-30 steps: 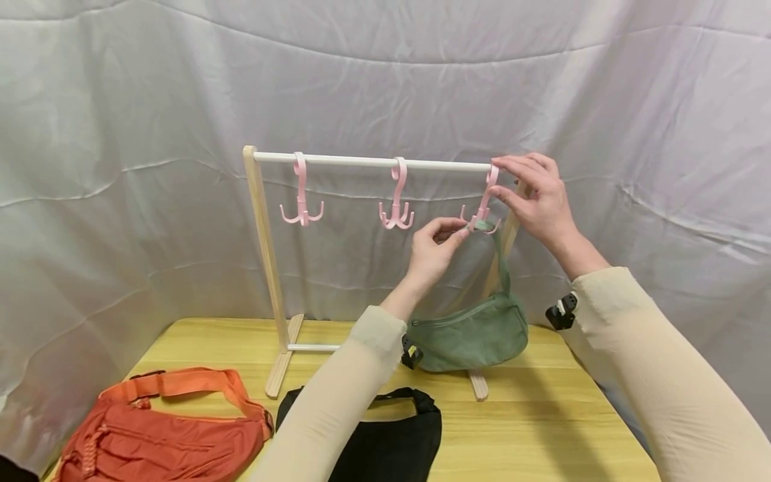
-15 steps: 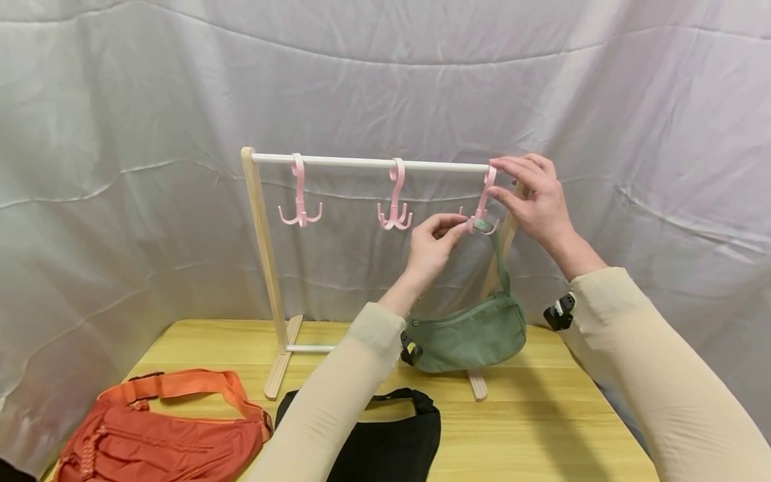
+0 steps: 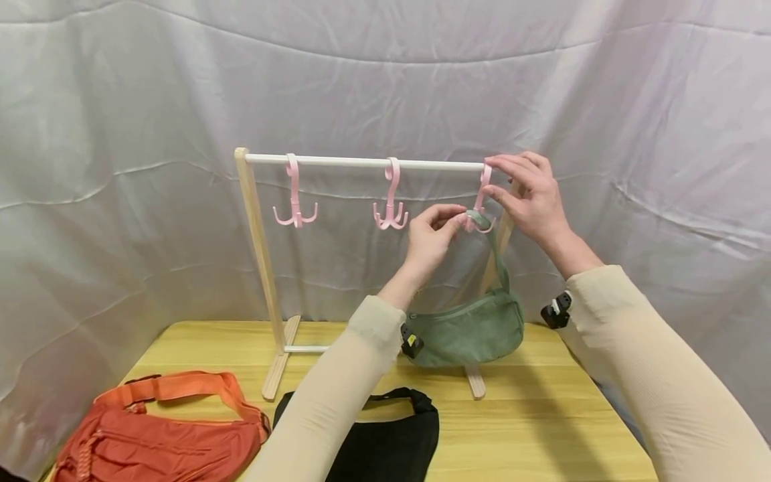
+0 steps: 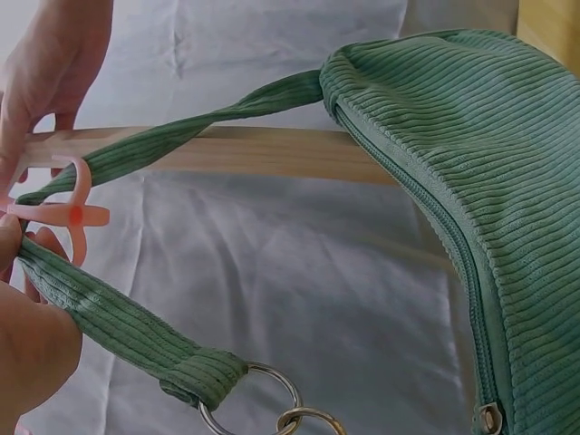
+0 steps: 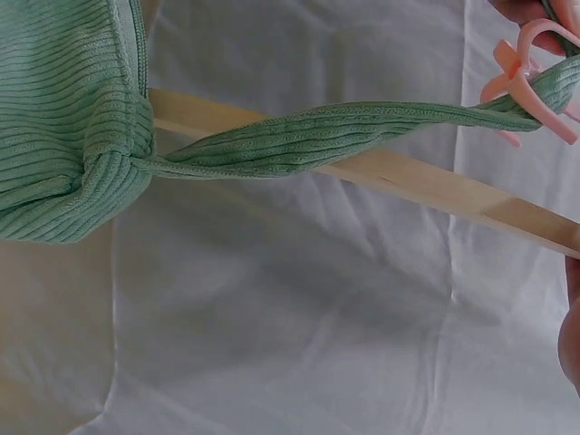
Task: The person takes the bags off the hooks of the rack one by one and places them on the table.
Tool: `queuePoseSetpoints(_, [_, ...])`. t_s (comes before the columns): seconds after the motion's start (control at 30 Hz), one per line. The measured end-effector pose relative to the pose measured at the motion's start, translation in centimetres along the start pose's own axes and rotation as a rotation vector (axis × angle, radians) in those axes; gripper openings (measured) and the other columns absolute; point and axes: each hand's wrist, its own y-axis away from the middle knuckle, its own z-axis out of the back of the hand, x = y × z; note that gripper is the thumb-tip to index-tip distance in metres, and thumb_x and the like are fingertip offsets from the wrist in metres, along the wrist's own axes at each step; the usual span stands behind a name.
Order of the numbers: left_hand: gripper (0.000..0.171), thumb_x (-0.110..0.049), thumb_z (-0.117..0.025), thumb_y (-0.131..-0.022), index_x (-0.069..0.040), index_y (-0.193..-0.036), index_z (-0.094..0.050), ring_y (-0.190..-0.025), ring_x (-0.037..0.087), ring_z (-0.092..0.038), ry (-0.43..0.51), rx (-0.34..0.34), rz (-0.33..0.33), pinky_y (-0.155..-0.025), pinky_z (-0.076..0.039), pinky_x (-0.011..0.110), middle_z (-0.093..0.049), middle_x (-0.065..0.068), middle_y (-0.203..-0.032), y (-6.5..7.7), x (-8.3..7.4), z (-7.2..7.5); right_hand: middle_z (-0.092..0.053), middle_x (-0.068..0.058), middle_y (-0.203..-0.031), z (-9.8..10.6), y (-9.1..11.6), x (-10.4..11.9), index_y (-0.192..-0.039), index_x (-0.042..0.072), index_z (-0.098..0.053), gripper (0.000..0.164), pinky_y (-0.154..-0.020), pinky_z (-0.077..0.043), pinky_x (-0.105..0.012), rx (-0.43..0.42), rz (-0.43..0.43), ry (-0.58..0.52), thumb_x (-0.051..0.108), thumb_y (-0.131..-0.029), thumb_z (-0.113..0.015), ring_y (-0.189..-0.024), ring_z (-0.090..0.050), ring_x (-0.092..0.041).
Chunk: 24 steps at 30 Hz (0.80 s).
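Note:
A green corduroy shoulder bag (image 3: 466, 331) hangs below the right pink four-prong hook (image 3: 484, 191) on the rack. Its strap (image 4: 118, 313) runs up to the hook's prongs and is looped among them. My left hand (image 3: 429, 237) pinches the strap between thumb and fingers just left of those prongs. My right hand (image 3: 533, 197) grips the upper part of that hook, fingertips at the bar and thumb against the stem. In the left wrist view, metal rings (image 4: 272, 390) show at the strap's end. The right wrist view catches only a little of my right hand at its edge.
The rack has a white bar (image 3: 343, 161) and wooden posts (image 3: 260, 248). Two more pink hooks hang at the middle (image 3: 391, 194) and left (image 3: 294, 191). An orange-red bag (image 3: 168, 442) and a black bag (image 3: 394, 445) lie on the wooden table (image 3: 512, 428).
My left hand has risen slightly with the strap, which now sits higher across the prongs. The green bag has lifted a little. My right hand keeps its hold on the hook.

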Motion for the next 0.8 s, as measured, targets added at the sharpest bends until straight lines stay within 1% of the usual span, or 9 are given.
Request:
queuePoseSetpoints(0.07, [0.019,-0.001,-0.073,-0.096,0.008,-0.112,-0.073,-0.083,0.032,-0.067,0.002,0.001,-0.002,-0.067,-0.053,0.019,-0.075,0.02,-0.103,-0.1,-0.1,0.1,-0.071,-0.017,-0.128,-0.1,0.0,0.0,-0.128,0.003,-0.073,0.051,-0.109,-0.034,-0.037,0.002,0.001,0.006,0.0,-0.078,-0.086,-0.117,-0.054,-0.039])
queuePoseSetpoints(0.2, [0.019,-0.002,-0.074,-0.096,0.007,-0.112,-0.074,-0.078,0.007,-0.066,0.0,0.003,0.002,-0.069,-0.055,0.018,-0.075,0.019,-0.103,-0.2,-0.3,0.2,-0.071,-0.018,-0.128,-0.2,-0.1,0.1,-0.128,0.003,-0.073,0.051,-0.108,-0.034,-0.037,0.001,-0.003,0.02,0.002,-0.079,-0.087,-0.116,-0.054,-0.039])
queuePoseSetpoints(0.23, [0.019,-0.003,-0.074,-0.096,0.006,-0.112,-0.074,-0.077,0.004,-0.065,-0.002,0.005,0.001,-0.069,-0.055,0.019,-0.075,0.018,-0.103,-0.3,-0.3,0.2,-0.071,-0.018,-0.128,-0.2,-0.1,0.1,-0.128,0.002,-0.073,0.051,-0.107,-0.034,-0.037,0.001,-0.004,0.022,0.002,-0.079,-0.087,-0.116,-0.054,-0.038])
queuePoseSetpoints(0.3, [0.02,-0.005,-0.075,-0.096,0.005,-0.113,-0.074,-0.078,0.003,-0.066,-0.011,0.013,-0.003,-0.071,-0.057,0.02,-0.075,0.018,-0.103,-0.3,-0.5,0.3,-0.071,-0.017,-0.128,-0.4,-0.1,0.1,-0.127,0.003,-0.073,0.052,-0.106,-0.035,-0.036,-0.005,-0.013,0.021,0.002,-0.078,-0.087,-0.116,-0.054,-0.038])
queuePoseSetpoints(0.43, [0.02,-0.006,-0.075,-0.096,0.004,-0.113,-0.074,-0.079,0.004,-0.067,-0.029,0.024,-0.017,-0.072,-0.059,0.022,-0.075,0.018,-0.104,-0.3,-0.7,0.4,-0.072,-0.015,-0.128,-0.5,0.0,0.1,-0.127,0.004,-0.073,0.052,-0.104,-0.035,-0.037,-0.015,-0.032,0.019,0.003,-0.077,-0.088,-0.117,-0.054,-0.038])
queuePoseSetpoints(0.63, [0.019,-0.004,-0.075,-0.095,0.005,-0.112,-0.075,-0.078,0.003,-0.067,-0.03,0.014,-0.021,-0.072,-0.059,0.022,-0.076,0.019,-0.104,-0.4,-0.9,0.3,-0.072,-0.014,-0.127,-0.8,0.1,0.4,-0.126,0.006,-0.074,0.053,-0.101,-0.037,-0.036,-0.029,-0.066,0.023,0.005,-0.076,-0.089,-0.117,-0.054,-0.037])
queuePoseSetpoints(0.7, [0.019,-0.003,-0.075,-0.095,0.006,-0.112,-0.074,-0.078,0.003,-0.067,-0.024,0.01,-0.022,-0.074,-0.061,0.026,-0.076,0.02,-0.104,-0.5,-1.0,0.2,-0.073,-0.015,-0.126,-0.8,0.0,0.4,-0.126,0.005,-0.074,0.053,-0.1,-0.037,-0.036,-0.036,-0.074,0.022,0.006,-0.075,-0.089,-0.116,-0.054,-0.037])
queuePoseSetpoints(0.8, [0.019,-0.002,-0.075,-0.095,0.008,-0.111,-0.074,-0.077,0.004,-0.068,-0.01,0.001,-0.03,-0.078,-0.063,0.036,-0.076,0.022,-0.104,-0.6,-1.1,0.2,-0.073,-0.017,-0.122,-0.9,-0.1,0.4,-0.124,0.005,-0.075,0.052,-0.101,-0.038,-0.037,-0.044,-0.081,0.021,0.008,-0.074,-0.09,-0.115,-0.054,-0.038])
